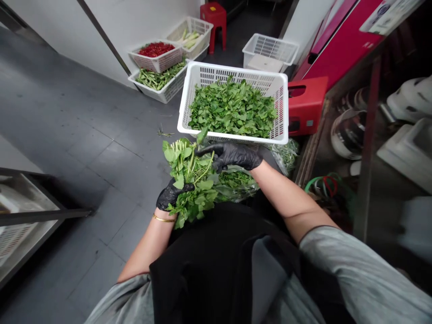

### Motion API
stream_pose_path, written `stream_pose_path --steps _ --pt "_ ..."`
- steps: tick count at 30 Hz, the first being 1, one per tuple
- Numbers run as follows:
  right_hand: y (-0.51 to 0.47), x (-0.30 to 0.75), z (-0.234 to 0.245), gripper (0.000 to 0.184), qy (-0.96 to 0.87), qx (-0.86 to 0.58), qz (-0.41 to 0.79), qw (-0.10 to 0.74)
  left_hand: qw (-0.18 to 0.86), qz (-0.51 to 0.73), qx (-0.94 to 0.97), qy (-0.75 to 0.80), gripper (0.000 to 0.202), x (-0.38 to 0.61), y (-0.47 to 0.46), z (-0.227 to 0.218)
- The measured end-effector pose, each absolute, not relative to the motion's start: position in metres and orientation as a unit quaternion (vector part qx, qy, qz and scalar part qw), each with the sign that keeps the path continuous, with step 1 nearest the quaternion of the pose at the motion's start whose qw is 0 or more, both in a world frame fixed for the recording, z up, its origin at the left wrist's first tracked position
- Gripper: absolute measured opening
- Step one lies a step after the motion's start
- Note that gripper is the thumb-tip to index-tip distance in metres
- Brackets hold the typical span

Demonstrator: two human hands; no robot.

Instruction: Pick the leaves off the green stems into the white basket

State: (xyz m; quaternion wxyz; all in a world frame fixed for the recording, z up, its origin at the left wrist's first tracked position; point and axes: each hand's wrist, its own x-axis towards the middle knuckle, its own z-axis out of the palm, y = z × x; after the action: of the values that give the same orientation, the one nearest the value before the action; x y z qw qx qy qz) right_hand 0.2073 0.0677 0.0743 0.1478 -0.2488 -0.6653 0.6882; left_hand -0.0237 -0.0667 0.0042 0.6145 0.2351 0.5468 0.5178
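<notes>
Your left hand [173, 194], black-gloved with a gold bangle [164, 218] at the wrist, is closed narrow around the lower side of the bunch of leafy greens [189, 180]. The bunch sits between your hands, just in front of your black apron [216, 270]. Its long axis runs roughly away from you, with leaves massed low and bare stems fanning up toward the basket. Your right hand [229, 156] comes in from the right, nearer those bare stems, with its gloved fingers [205, 150] across the top of the bunch. Whether they're pinching a stem, can't tell.

Under your right forearm is a clear plastic bag of greens [234, 185]. Just past the bunch, the white plastic basket [232, 137] holds a heap of picked leaves [232, 108].

Farther out: a basket of red chillies [155, 56] stacked on a basket of green beans [158, 77], a red stool [213, 22], and a second red stool [305, 105] on its side to the right.
</notes>
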Motion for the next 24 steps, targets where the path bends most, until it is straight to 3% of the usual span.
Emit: stream_pose_path --steps 2,6,11,16,20,23,24 --pt "0.071 0.205 0.075 0.052 -0.7 -0.254 0.664 0.071 0.652 0.501 0.195 0.534 0.05 -0.022 -0.072 0.011" --pt "0.076 0.214 0.081 0.025 -0.799 -0.279 0.531 0.037 0.701 0.473 0.149 0.512 0.046 -0.024 -0.079 0.021" --pt "0.075 0.224 0.096 0.021 -0.824 -0.331 0.456 0.06 0.698 0.473 0.16 0.514 0.043 -0.021 -0.077 0.019" --pt "0.099 0.237 0.091 0.009 -0.896 -0.332 0.262 0.133 0.689 0.505 0.154 0.496 0.039 -0.027 -0.075 0.012" --pt "0.146 0.264 0.087 0.022 -0.852 -0.418 0.207 0.24 0.651 0.548 0.137 0.507 0.04 -0.036 -0.074 0.004" --pt "0.162 0.272 0.087 0.063 -0.814 -0.52 0.158 0.204 0.581 0.604 0.148 0.525 0.042 -0.032 -0.069 -0.003" --pt "0.157 0.268 0.086 0.066 -0.801 -0.546 0.15 0.195 0.562 0.615 0.159 0.529 0.043 -0.029 -0.067 -0.006"
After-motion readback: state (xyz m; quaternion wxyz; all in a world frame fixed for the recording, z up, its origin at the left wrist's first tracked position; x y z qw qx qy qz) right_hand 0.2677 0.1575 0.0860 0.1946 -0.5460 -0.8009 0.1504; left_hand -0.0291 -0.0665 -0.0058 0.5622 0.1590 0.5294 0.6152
